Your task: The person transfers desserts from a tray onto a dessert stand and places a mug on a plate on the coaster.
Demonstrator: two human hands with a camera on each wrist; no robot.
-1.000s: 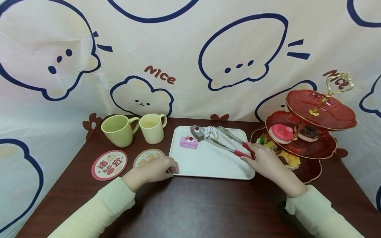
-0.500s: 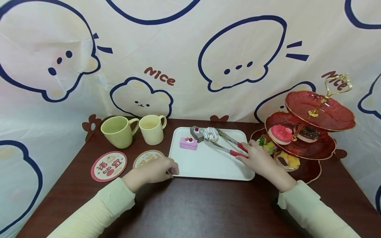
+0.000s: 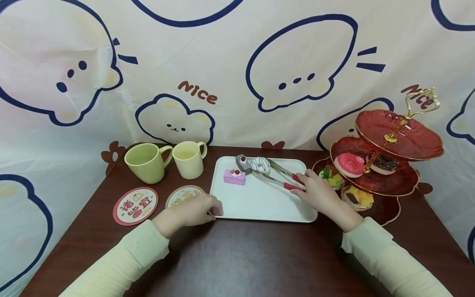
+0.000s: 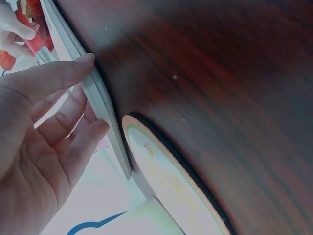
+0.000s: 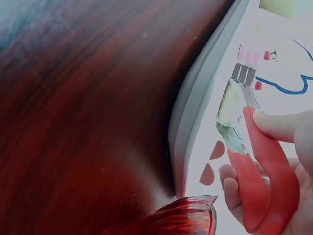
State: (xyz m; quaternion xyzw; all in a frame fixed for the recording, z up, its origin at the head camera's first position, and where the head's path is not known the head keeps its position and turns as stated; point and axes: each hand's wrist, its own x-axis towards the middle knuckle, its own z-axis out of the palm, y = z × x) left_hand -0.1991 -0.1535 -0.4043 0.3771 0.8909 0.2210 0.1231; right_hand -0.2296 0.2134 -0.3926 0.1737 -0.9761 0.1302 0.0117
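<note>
My right hand (image 3: 320,193) holds metal tongs (image 3: 276,180) by their red handles (image 5: 257,188). The tong arms lie either side of a white donut (image 3: 261,165) with dark stripes, on the white tray (image 3: 274,206). Touching or very near the donut is a chocolate cake slice (image 3: 243,163) with a cherry; a pink cake slice (image 3: 234,177) sits just in front. My left hand (image 3: 194,210) grips the tray's near left corner, its thumb on the rim (image 4: 105,100) in the left wrist view. Some left fingertips are hidden behind the tray edge.
A red tiered stand (image 3: 393,181) bears a pink donut (image 3: 349,164), a chocolate donut (image 3: 384,163) and fruit tarts (image 3: 358,198) at right. Left stand a green mug (image 3: 144,163) and a cream mug (image 3: 188,161), behind a red-rimmed coaster (image 3: 135,206) and an orange-rimmed coaster (image 3: 183,194).
My right hand has moved left with the tongs, their tips sliding farther along the donut's sides. The donut and chocolate slice have shifted very slightly left. My left hand stays at the tray corner.
</note>
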